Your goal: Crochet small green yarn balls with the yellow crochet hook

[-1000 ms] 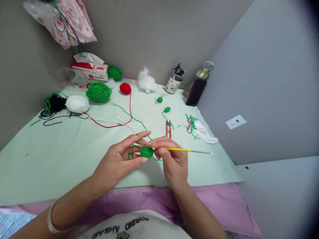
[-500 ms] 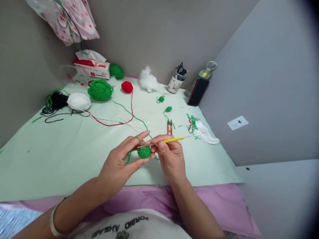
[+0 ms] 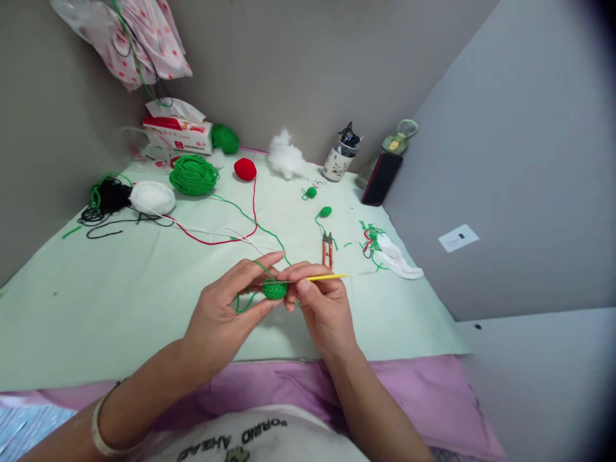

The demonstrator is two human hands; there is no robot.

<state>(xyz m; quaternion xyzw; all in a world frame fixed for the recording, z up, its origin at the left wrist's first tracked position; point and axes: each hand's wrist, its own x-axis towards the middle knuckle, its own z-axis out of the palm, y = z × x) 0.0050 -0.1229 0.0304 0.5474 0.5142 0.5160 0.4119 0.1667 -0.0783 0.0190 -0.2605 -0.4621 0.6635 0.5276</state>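
Observation:
Between the thumb and fingers of my left hand (image 3: 224, 305) is a small green crochet piece (image 3: 274, 290), rounded like a cup. A strand of green yarn runs over the left index finger, and a loose green tail hangs beside the piece. My right hand (image 3: 325, 308) pinches a crochet hook (image 3: 327, 277) by its yellow handle. The hook's metal shaft lies across the top edge of the piece; whether its tip is in a stitch I cannot tell. Just beyond the right hand lie orange thread snips (image 3: 328, 249).
Balls of green (image 3: 194, 174), red (image 3: 245, 169) and white yarn (image 3: 153, 197) sit at the back left, near a tissue pack (image 3: 185, 136). White stuffing (image 3: 285, 154), a pen cup (image 3: 338, 160) and a phone (image 3: 382, 178) stand behind. Yarn scraps (image 3: 371, 236) lie right.
Both hands have shifted slightly left with the crochet piece and the hook. The hook has turned to lie more level, and the piece has tilted a little.

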